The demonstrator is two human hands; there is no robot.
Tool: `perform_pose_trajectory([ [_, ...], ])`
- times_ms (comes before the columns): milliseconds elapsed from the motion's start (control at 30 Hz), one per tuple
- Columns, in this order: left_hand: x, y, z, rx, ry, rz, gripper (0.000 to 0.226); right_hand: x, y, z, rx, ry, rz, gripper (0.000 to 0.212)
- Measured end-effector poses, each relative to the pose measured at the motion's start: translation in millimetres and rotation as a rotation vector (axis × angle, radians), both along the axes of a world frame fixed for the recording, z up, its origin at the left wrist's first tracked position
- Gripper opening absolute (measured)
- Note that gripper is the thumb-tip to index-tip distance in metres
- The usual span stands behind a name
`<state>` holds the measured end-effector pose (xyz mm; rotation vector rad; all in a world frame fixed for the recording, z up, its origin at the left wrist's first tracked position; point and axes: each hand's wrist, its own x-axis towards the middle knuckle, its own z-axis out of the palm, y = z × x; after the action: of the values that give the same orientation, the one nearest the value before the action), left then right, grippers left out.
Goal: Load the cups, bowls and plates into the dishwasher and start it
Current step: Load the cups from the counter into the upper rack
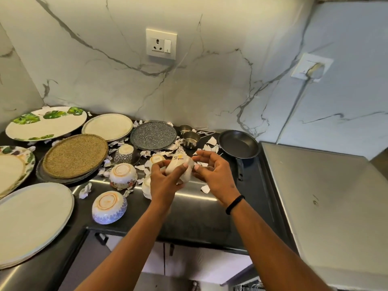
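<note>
My left hand [165, 179] grips a white cup [180, 167] with a small yellow mark, held above the dark counter [189, 206]. My right hand [212, 171] is beside the cup with its fingers loosely spread, fingertips near its right side. Upturned bowls stand on the counter: a floral one [122, 175], a blue-patterned one [109, 206], and a dark-patterned cup [123, 153]. Another white cup [147, 187] is partly hidden behind my left hand. Plates lie to the left: a leaf-print plate [46, 122], a cream plate [107, 126], a speckled grey plate [153, 135], a woven-look plate [75, 155] and a large white plate [31, 221].
A black frying pan [238, 144] sits at the right, two steel measuring cups [190, 139] behind my hands. Torn white paper scraps [85, 191] litter the counter. A steel surface [325, 206] lies to the right. Cabinet fronts [189, 263] are below the counter edge. A wall socket [161, 44] is on the marble backsplash.
</note>
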<state>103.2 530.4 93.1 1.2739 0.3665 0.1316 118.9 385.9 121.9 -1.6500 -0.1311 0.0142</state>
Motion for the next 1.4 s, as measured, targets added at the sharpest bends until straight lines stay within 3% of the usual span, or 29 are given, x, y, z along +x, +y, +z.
perform_pose_trajectory([
  [167, -10, -20, -5, -0.122, -0.016, -0.084, 0.046, -21, -19, -5, -0.094, 0.010, -0.106, 0.030],
  [333, -14, -51, 4, -0.235, -0.026, -0.181, 0.074, -36, -48, 5, -0.100, 0.009, -0.151, 0.030],
  [500, -24, -88, 16, -0.228, -0.049, -0.324, 0.041, -55, -87, 13, -0.038, 0.019, -0.210, 0.027],
  [700, -54, -170, 21, -0.172, -0.053, -0.510, 0.061, -102, -167, 11, 0.018, 0.067, -0.359, 0.030],
  [833, -82, -235, 20, -0.109, -0.045, -0.629, 0.061, -147, -235, 7, 0.128, 0.104, -0.474, 0.028],
  [1167, -158, -396, 18, 0.045, 0.035, -0.909, 0.027, -259, -371, -7, 0.495, 0.108, -0.790, 0.030],
  [1400, -215, -483, -8, 0.125, 0.098, -1.150, 0.029, -345, -445, -52, 0.590, 0.146, -0.983, 0.029],
])
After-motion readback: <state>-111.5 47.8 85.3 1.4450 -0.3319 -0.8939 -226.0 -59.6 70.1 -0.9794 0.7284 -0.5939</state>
